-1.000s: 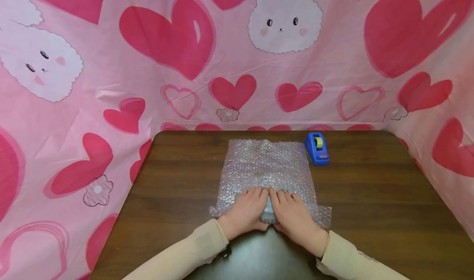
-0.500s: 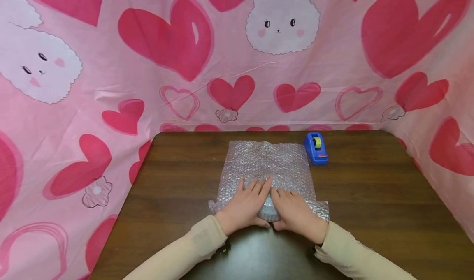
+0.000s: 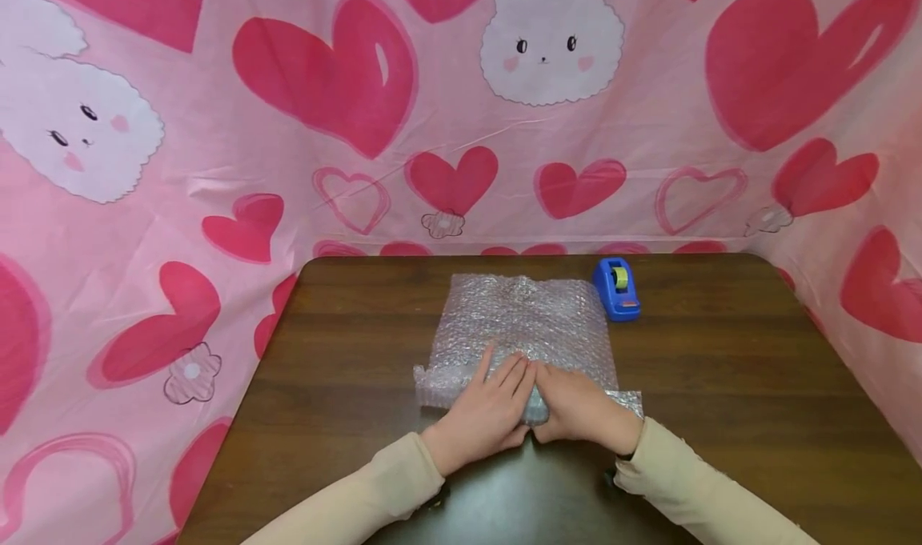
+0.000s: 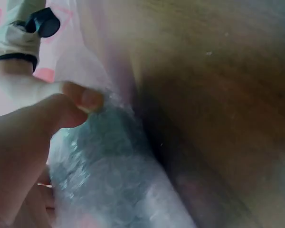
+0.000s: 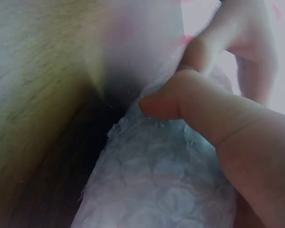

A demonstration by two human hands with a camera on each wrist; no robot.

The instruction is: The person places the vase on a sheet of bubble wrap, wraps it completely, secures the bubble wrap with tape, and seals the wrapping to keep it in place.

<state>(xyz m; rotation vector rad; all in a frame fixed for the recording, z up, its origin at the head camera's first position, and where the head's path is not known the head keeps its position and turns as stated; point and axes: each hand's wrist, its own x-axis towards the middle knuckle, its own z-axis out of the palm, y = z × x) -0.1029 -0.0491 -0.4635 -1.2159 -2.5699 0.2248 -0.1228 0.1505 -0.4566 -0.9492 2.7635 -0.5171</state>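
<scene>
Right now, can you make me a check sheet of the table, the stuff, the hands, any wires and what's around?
Surface: brown table, wood-grained, shiny at the near side.
Job's things: bubble wrap, flat at the far end, rolled up at the near end; I can't tell what is inside.
Clutter: nothing seen, unless you count the blue tape dispenser by the far right corner of the bubble wrap.
Hands: left hand and right hand side by side, both gripping the rolled end.
Cables: nothing seen.
Surroundings: pink cloth with hearts and bunnies.
</scene>
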